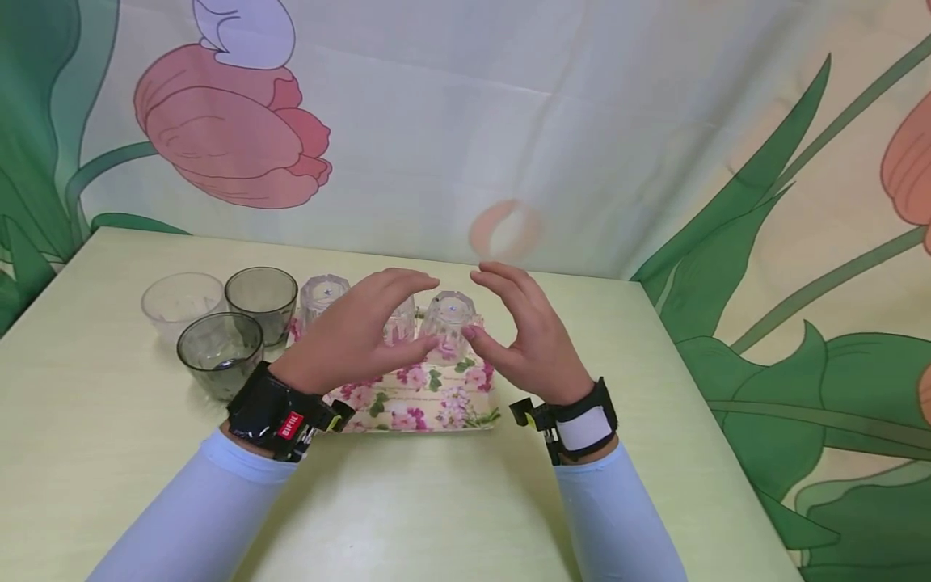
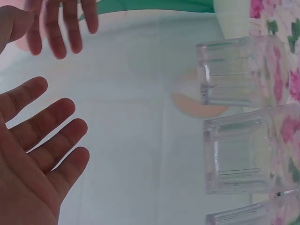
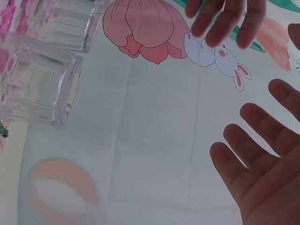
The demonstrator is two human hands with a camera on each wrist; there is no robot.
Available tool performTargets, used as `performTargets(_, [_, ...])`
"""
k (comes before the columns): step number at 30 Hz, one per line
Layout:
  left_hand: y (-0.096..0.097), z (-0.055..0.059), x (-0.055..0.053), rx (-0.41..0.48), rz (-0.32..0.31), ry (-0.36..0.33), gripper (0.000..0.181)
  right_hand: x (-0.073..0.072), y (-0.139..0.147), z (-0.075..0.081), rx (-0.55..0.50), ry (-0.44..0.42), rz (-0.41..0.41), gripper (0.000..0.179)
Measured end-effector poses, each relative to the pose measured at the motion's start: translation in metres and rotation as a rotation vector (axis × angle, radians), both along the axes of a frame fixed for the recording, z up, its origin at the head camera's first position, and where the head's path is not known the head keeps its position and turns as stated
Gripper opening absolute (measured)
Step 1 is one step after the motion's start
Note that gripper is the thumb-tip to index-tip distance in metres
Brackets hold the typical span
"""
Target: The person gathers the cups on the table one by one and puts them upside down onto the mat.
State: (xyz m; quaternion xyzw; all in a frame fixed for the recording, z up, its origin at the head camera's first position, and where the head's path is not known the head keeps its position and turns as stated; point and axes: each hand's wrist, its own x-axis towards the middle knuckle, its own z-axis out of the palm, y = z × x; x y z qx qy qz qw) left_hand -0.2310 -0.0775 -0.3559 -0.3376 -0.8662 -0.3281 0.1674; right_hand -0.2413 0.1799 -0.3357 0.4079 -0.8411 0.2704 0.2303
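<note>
Both hands hover over a flowered tray (image 1: pixel 429 396), palms facing each other with a gap between the fingertips. My left hand (image 1: pixel 364 327) holds nothing, and its fingers extend loosely. Across from it, my right hand (image 1: pixel 527 335) is likewise free, with fingers gently bent. Upside-down clear glasses stand in a row along the tray's back: one at the right (image 1: pixel 452 311), one in the middle (image 1: pixel 402 319) partly hidden by the left hand, one at the left (image 1: pixel 325 293). In the left wrist view, the clear glasses (image 2: pixel 239 157) are apart from the fingers.
Left of the tray, two grey tinted glasses, one behind (image 1: pixel 262 295) and one in front (image 1: pixel 221 347), stand upright beside a clear glass bowl (image 1: pixel 182 299). The pale table (image 1: pixel 87 404) backs onto a printed curtain (image 1: pixel 436 121).
</note>
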Motion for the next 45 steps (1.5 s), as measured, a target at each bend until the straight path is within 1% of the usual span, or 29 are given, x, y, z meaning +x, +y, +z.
performTargets(6, [-0.008,0.006,0.011,0.052,0.0,0.045,0.068,0.002,-0.001,0.0,-0.006,0.002,0.04,0.061])
performTargets(9, [-0.011,0.007,0.016,0.062,0.008,0.056,0.069,0.002,-0.002,0.0,-0.013,0.0,0.057,0.062])
performTargets(12, [-0.014,0.008,0.02,0.065,0.01,0.053,0.069,0.003,-0.002,0.001,-0.023,0.004,0.073,0.065])
performTargets(15, [-0.017,0.009,0.024,0.062,0.016,0.069,0.07,0.003,-0.003,0.002,-0.031,0.012,0.092,0.068])
performTargets(19, [-0.019,0.01,0.026,0.058,0.019,0.109,0.072,0.004,-0.003,0.003,-0.04,0.02,0.117,0.069])
performTargets(22, [-0.021,0.012,0.027,0.062,0.022,0.118,0.073,0.005,-0.003,0.003,-0.034,0.016,0.127,0.071])
performTargets(30, [-0.023,0.014,0.032,0.046,0.037,0.075,0.076,0.006,-0.004,0.003,-0.014,0.006,0.156,0.074])
performTargets(35, [-0.024,0.014,0.032,0.032,0.039,0.084,0.076,0.006,-0.005,0.004,-0.01,0.007,0.165,0.073])
performTargets(45, [-0.024,0.013,0.029,0.029,0.017,0.095,0.079,0.007,-0.005,0.003,-0.003,-0.001,0.165,0.074])
